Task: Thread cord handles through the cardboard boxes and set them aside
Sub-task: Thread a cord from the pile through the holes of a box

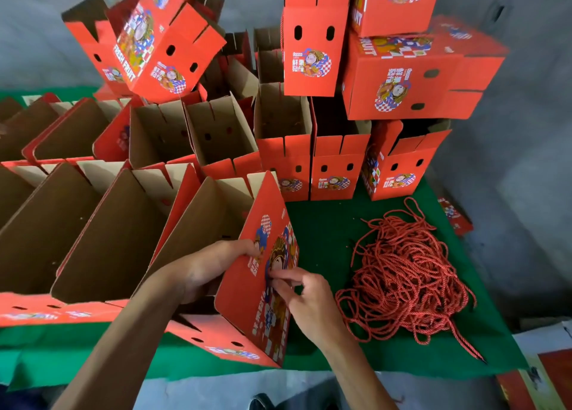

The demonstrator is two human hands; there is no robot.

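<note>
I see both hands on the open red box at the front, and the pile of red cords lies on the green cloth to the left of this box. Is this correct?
Not quite. The head view shows the pile of red cords on the green cloth to the right of the open red box, not the left. The rest holds: the left hand and right hand are both on this box.

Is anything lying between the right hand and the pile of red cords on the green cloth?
Nothing visible does. The right hand rests its fingertips on the printed side of the near box, and only bare green cloth lies between it and the cord pile to its right.
</note>
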